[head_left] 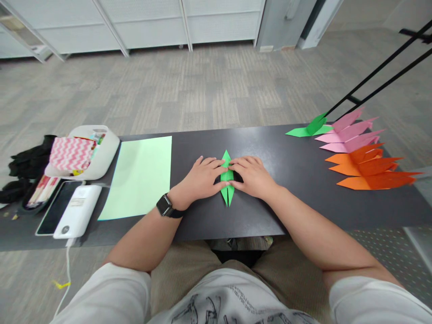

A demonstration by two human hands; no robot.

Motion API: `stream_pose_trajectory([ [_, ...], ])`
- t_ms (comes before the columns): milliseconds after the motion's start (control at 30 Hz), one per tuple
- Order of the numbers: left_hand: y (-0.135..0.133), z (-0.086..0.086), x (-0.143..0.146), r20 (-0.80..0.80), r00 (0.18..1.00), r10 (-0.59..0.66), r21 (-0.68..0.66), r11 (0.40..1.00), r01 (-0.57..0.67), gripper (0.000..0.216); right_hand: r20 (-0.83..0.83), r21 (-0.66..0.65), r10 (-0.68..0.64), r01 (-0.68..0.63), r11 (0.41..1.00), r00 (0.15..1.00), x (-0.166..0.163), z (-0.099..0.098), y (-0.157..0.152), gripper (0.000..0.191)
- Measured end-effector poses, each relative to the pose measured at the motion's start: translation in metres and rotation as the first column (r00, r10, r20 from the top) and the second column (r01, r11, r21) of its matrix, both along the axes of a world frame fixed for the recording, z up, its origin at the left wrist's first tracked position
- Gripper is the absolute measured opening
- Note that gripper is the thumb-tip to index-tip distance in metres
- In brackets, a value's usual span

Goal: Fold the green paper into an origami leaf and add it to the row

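A folded green paper (227,177), long and narrow with pointed ends, lies upright in my view at the middle of the dark table. The end nearest me is split into two points. From the left, my left hand (205,177) holds it down with the thumb and index fingertip, the other fingers stretched out over the table. My right hand (252,175) holds it from the opposite side with thumb and index finger, its other fingers bent. Fingertips cover parts of both long edges.
Left of my hands lies a pale green sheet (140,173). Beyond it are a white basket (110,150), a phone (56,213) and a cabled white power bank (79,211). Folded green (308,130), pink (347,135) and orange (367,168) paper pieces stand at right, beside black rods (381,67).
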State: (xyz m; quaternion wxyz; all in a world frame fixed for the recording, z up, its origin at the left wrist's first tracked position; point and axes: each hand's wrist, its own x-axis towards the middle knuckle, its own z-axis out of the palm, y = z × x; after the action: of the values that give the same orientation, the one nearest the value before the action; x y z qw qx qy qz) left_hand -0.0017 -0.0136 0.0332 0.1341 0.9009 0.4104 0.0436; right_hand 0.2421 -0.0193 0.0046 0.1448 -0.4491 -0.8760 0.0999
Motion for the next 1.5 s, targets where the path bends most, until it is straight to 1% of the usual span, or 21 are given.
stream_pose_trajectory([
  [133,-0.001,-0.004,0.003,0.0,1.0,0.02,0.019,1.0,-0.02,0.051,0.017,-0.007,0.017,-0.017,1.0,1.0,0.001,0.002,-0.001,0.044],
  [267,-0.001,-0.007,0.002,0.0,0.999,0.032,0.008,0.999,-0.032,0.053,0.012,-0.022,0.044,-0.043,0.999,0.999,0.005,0.003,0.0,0.046],
  [367,0.001,-0.007,0.002,0.02,1.0,0.014,0.001,1.0,-0.014,0.048,-0.028,-0.044,0.046,-0.047,0.998,0.999,0.009,0.003,0.003,0.042],
  [467,0.002,-0.007,0.003,0.05,0.999,0.023,0.02,1.0,-0.024,0.04,-0.065,-0.054,0.032,-0.036,0.998,0.997,0.01,0.0,0.006,0.036],
  [567,0.001,-0.01,0.007,0.047,0.998,0.045,0.044,0.998,-0.047,0.042,-0.073,-0.052,0.022,-0.026,0.998,0.997,0.01,-0.002,0.008,0.034],
  [733,-0.001,-0.015,0.009,0.014,0.997,0.076,0.034,0.996,-0.077,0.056,-0.049,-0.053,0.011,-0.014,0.998,0.999,0.01,-0.003,0.009,0.038],
  [867,0.0,-0.015,0.008,0.0,0.997,0.077,0.032,0.997,-0.077,0.069,-0.032,-0.048,0.013,-0.014,0.999,0.999,0.01,-0.003,0.009,0.038],
  [1167,0.002,-0.017,0.002,-0.044,0.999,0.025,-0.019,0.999,-0.026,0.088,-0.022,-0.046,0.017,-0.018,0.999,1.0,0.011,-0.002,0.009,0.037],
  [1367,0.0,-0.017,0.0,-0.083,0.996,-0.015,-0.087,0.996,0.007,0.114,-0.022,-0.064,0.018,-0.019,0.998,1.0,0.01,0.0,0.009,0.039],
  [1500,-0.001,-0.019,-0.001,-0.09,0.995,-0.036,-0.079,0.996,0.028,0.125,-0.027,-0.06,0.02,-0.022,0.998,0.999,0.011,-0.002,0.009,0.04],
])
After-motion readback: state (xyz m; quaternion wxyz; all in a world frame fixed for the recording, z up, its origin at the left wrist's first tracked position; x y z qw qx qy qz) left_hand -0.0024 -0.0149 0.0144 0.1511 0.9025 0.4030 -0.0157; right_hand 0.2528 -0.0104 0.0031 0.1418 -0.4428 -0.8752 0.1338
